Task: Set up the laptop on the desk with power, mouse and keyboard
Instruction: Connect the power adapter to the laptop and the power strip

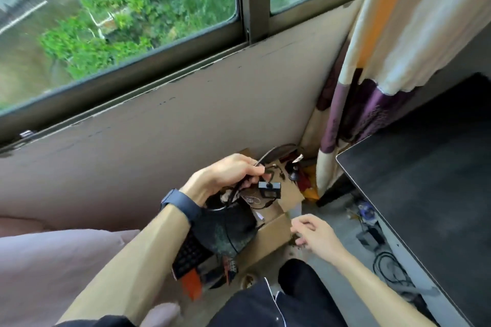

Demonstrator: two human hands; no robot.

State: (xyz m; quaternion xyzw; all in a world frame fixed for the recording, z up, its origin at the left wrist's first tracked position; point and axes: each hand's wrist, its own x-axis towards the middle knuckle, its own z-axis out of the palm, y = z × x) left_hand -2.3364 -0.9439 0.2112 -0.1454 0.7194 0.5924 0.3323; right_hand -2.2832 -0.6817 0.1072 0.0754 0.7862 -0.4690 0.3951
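Left grip [225,172] closing round a black cable [265,156], lifting it from the cardboard box [268,233]. Right grip [310,233] hanging open at 4 o'clock. Keyboard [190,255] sitting at 7 o'clock; worktop [425,194] lying at 3. Step: gathering peripherals; next, probably untangling cable.

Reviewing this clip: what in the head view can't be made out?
- Cable ends: hidden inside the left hand and the cardboard box.
- Keyboard: mostly covered by the left forearm and a dark bag.
- Laptop and mouse: none identifiable.
- Desk: cut off by the right edge.
- Window view: motion-blurred.
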